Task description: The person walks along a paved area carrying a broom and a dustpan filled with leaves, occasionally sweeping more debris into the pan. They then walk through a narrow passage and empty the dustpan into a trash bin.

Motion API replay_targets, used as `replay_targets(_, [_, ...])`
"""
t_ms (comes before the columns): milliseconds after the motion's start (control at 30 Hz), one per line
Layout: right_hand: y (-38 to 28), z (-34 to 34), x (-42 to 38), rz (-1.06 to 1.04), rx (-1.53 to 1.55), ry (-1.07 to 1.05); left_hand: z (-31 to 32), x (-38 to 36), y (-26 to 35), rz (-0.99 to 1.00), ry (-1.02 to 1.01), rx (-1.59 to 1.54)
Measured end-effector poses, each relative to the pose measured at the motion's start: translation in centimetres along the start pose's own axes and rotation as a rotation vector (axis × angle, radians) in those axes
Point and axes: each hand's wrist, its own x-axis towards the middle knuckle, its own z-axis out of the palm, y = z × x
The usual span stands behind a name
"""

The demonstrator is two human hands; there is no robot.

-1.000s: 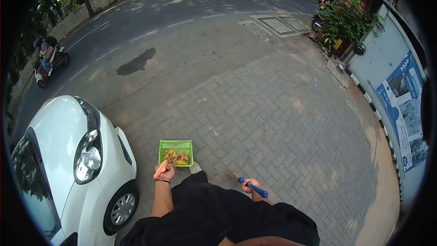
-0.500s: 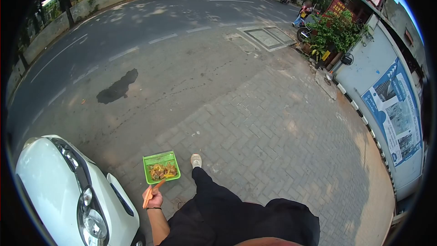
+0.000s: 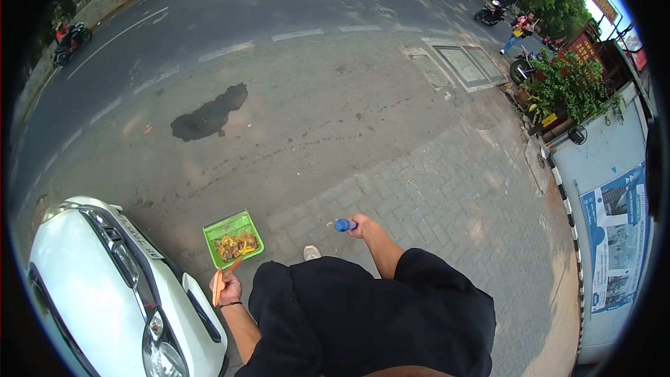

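At the lower left, my left hand [image 3: 228, 287] is closed round an orange handle [image 3: 218, 287]. Just beyond it is a green dustpan [image 3: 252, 220], with yellow and brown leaves [image 3: 236, 245] lying inside. To the right, my right hand [image 3: 361, 225] grips a blue cylindrical object [image 3: 345, 225], held out over the paving; whatever extends below it is not visible. One light-coloured shoe [image 3: 312, 253] shows between my hands.
A white car [image 3: 98, 272] stands close on the left. Beyond the paving runs a road [image 3: 279, 0] with motorbikes [image 3: 72, 43] and a person [image 3: 520, 31]. A wall with a blue poster [image 3: 618, 237] is at the right, beside a bush [image 3: 569, 87].
My right hand has come into view holding the blue object. The dustpan and my left hand sit slightly farther left. The view has shifted, and motorbikes now appear on the road.
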Motion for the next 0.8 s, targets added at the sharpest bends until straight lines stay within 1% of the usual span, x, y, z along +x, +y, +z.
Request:
replay_targets(33, [-2.3, 3.3, -0.3, -0.083, -0.087, -0.183, 3.3, -0.9, -1.4, 0.053, 0.046, 0.041])
replay_targets(67, [-4.7, 7.8, 0.4, 0.005, -0.101, -0.254, 5.2, 0.6, -1.1, 0.117, 0.059, 0.054])
replay_targets(100, [-5.6, 12.4, -4.7, -0.038, -0.154, -0.294, 6.0, 2.4, 0.0, 0.102, 0.092, 0.049])
replay_targets(133, [-6.8, 16.0, -6.3, -0.064, -0.156, -0.33, 7.3, 3.9, 0.2, 0.087, 0.087, 0.02])
replay_targets(167, [-8.1, 19.7, -7.2, -0.029, -0.181, -0.398, 9.1, 5.4, 0.9, -0.046, 0.079, -0.065])
replay_targets(200, [-9.0, 23.0, -8.0, -0.008, -0.202, -0.44, 10.6, 7.2, 1.5, -0.061, 0.04, -0.078])
replay_targets(233, [-9.4, 25.9, -8.7, 0.011, -0.212, -0.483, 12.9, 8.3, 1.2, 0.035, -0.009, -0.051])
replay_targets(267, [-9.5, 28.6, -9.3, -0.086, -0.304, -0.458, 14.3, 10.8, 2.0, 0.026, 0.002, -0.047])
replay_targets(300, [-9.3, 32.1, -8.7, -0.195, -0.383, -0.435, 14.6, 15.3, 3.8, 0.054, 0.024, -0.05])
replay_targets(333, [-9.7, 34.6, -8.9, -0.229, -0.454, -0.434, 18.2, 16.1, 3.2, 0.09, 0.047, -0.025])
replay_targets(367, [-10.0, 37.1, -9.2, -0.264, -0.52, -0.432, 20.0, 18.1, 3.8, 0.036, 0.014, -0.015])
replay_targets(400, [-10.3, 39.9, -10.1, -0.271, -0.596, -0.413, 20.7, 21.4, 4.8, 0.075, 0.02, 0.012])
replay_targets(433, [-10.5, 42.6, -10.9, -0.283, -0.673, -0.4, 23.5, 22.9, 5.1, 0.052, 0.037, -0.009])
replay_targets(467, [-10.6, 45.8, -11.0, -0.306, -0.754, -0.395, 25.1, 25.3, 6.3, 0.047, 0.064, -0.039])
replay_targets(533, [-10.9, 51.7, -11.4, -0.306, -0.869, -0.377, 29.5, 28.5, 8.4, -0.013, 0.016, -0.082])
replay_targets(567, [-11.1, 54.4, -11.2, -0.301, -0.933, -0.368, 31.7, 30.0, 9.1, 0.039, 0.044, -0.082])
replay_targets(600, [-11.1, 57.0, -10.9, -0.289, -0.98, -0.367, 34.1, 31.0, 9.8, 0.091, 0.076, -0.077])
replay_targets(633, [-10.9, 59.8, -10.4, -0.277, -1.021, -0.372, 36.4, 32.2, 10.5, 0.072, 0.052, -0.122])
replay_targets(733, [-9.9, 68.9, -8.5, -0.289, -1.179, -0.368, 41.4, 37.4, 13.5, 0.025, 0.042, -0.127])
replay_targets(800, [-9.8, 74.8, -7.0, -0.285, -1.276, -0.372, 44.2, 40.9, 14.9, 0.028, 0.016, -0.174])
